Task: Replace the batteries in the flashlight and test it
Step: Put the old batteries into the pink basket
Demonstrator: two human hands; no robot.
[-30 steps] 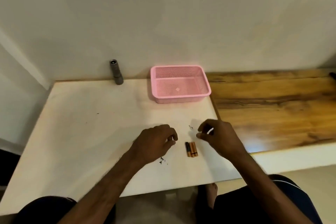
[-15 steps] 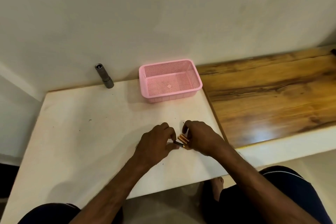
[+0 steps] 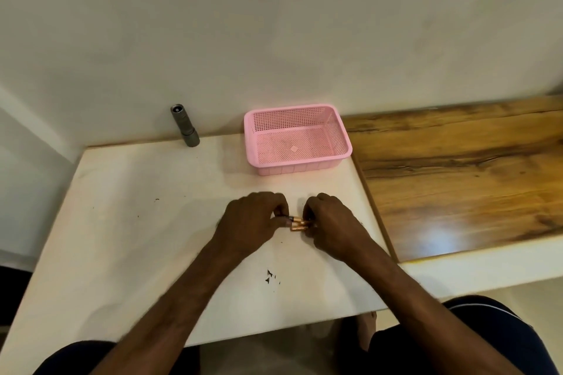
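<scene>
- One white desk (image 3: 137, 237) carries everything; a wood-grain top adjoins it on the right.
- Pink basket (image 3: 292, 168) sits at the back nr the wall, w/ a pale spot on its mesh floor.
- Both hands are at mid-desk, close together: left hand (image 3: 253, 222) & right hand (image 3: 332, 222), fingers curled, each pinching one end of the same bunch.
- Flashlight (image 3: 184, 126) stands upright at back left by the wall, well apart from the hands and untouched; can't tell if it's been opened.
- Batteries (image 3: 300, 225): a small copper-and-black bunch lying side by side btwn the fingertips; exact count unclear.
- Progress, my read: early. Cells are only being gathered. Left to do: fetch flashlight, open, swap, close, test.
</scene>
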